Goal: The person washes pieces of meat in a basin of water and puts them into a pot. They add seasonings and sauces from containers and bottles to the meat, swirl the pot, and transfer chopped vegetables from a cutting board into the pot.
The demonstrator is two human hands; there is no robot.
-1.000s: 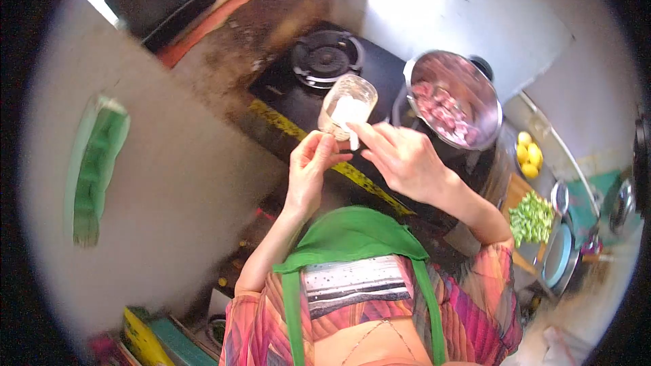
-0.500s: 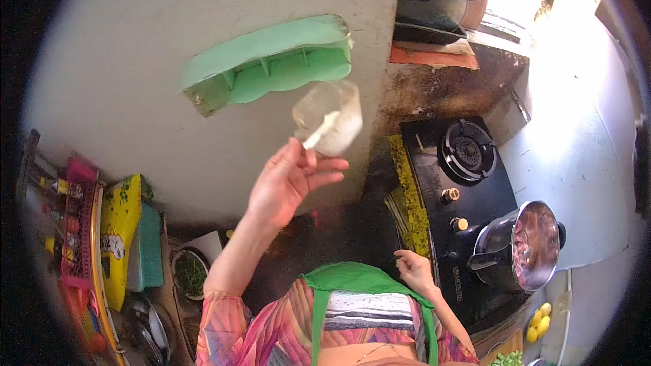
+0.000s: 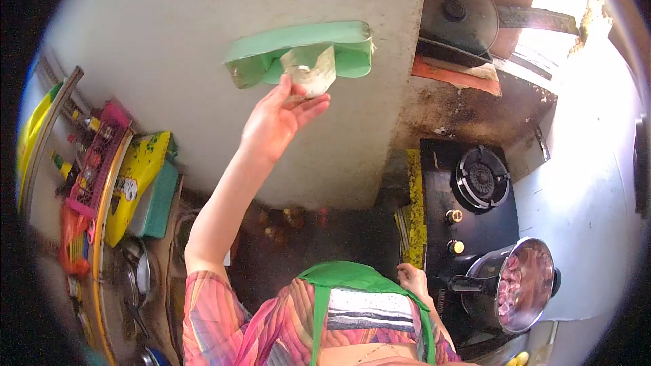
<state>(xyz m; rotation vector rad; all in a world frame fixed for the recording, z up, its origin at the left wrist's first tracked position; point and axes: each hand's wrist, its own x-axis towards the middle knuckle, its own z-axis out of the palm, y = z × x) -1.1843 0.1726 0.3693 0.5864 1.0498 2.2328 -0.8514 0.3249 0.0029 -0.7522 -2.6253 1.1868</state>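
Note:
My left hand is raised toward the wall, thumb and fingers closed on a clear plastic seasoning box with white grainy contents in it. The box overlaps the front of a pale green wall rack, which has several scalloped compartments. From this angle I cannot tell whether the box rests in a compartment. My right hand is low beside the green apron, partly hidden, its fingers curled with nothing visible in them. It is near the black gas stove.
A steel pot holding pinkish pieces of meat stands on the stove, near a bare burner. A lidded dark pan sits on a ledge at upper right. Shelves on the left hold a pink basket and a yellow bag.
My left hand has lifted the seasoning box up to the front of the green rack. My right hand has drawn in a little toward the apron. The head view has shifted.

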